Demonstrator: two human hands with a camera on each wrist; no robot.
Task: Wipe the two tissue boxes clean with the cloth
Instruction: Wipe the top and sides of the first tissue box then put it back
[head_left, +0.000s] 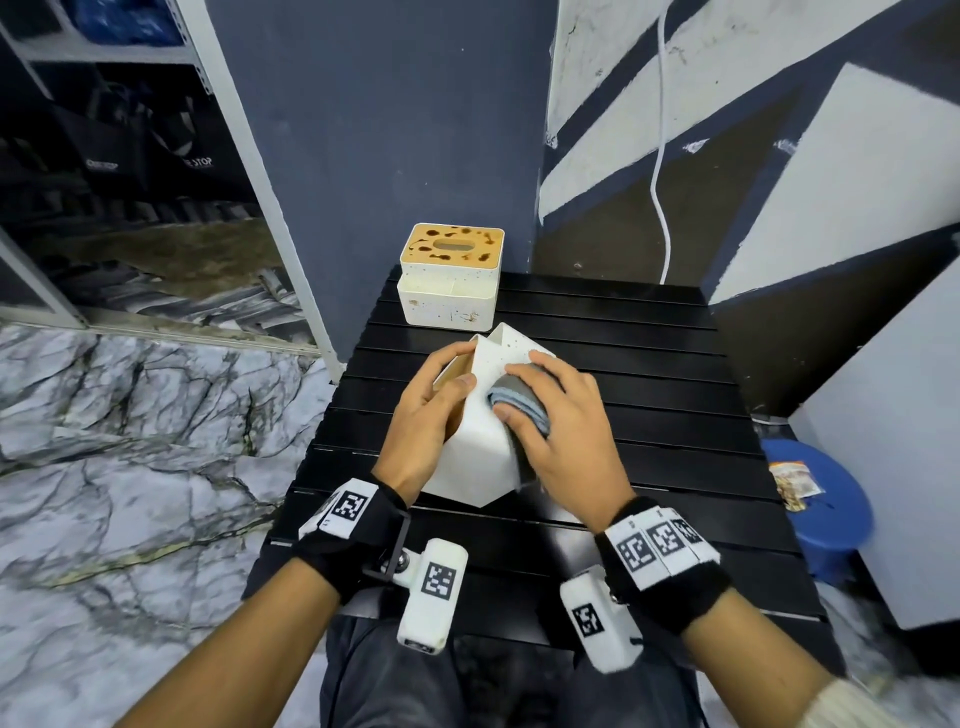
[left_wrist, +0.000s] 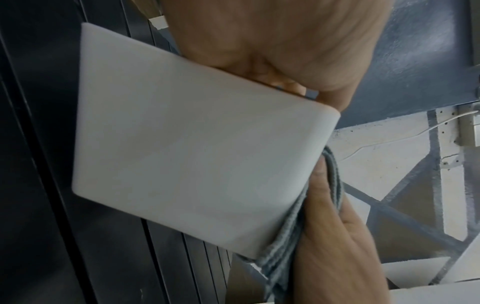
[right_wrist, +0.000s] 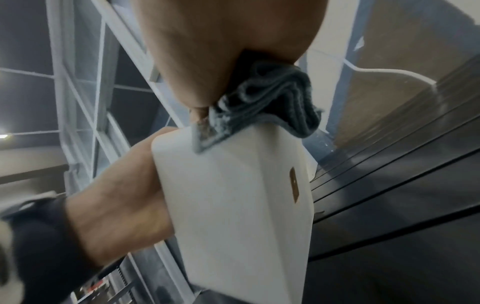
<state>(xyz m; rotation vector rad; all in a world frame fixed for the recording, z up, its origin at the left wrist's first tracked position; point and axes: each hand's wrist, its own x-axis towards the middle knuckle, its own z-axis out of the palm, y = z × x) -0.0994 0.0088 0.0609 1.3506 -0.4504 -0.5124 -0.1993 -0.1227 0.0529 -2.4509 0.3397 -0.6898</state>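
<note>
A white tissue box (head_left: 467, 467) stands tilted on one edge on the black slatted table (head_left: 649, 364). My left hand (head_left: 431, 415) grips its left side, with the thumb on the upper edge and the fingers over the wooden lid. My right hand (head_left: 561, 426) holds a folded grey cloth (head_left: 519, 410) flat against the box's right face, thumb at the cloth's near edge. The left wrist view shows the box's plain white side (left_wrist: 187, 154) and the cloth (left_wrist: 291, 236) along its edge. A second white tissue box (head_left: 449, 296), its wooden lid stained with dark blotches, sits at the table's far edge.
A dark blue wall stands just behind the far box. A blue stool (head_left: 815, 499) with a small packet on it is at the right of the table. Marble-patterned floor lies to the left, with a white metal shelf frame (head_left: 223, 130) beyond.
</note>
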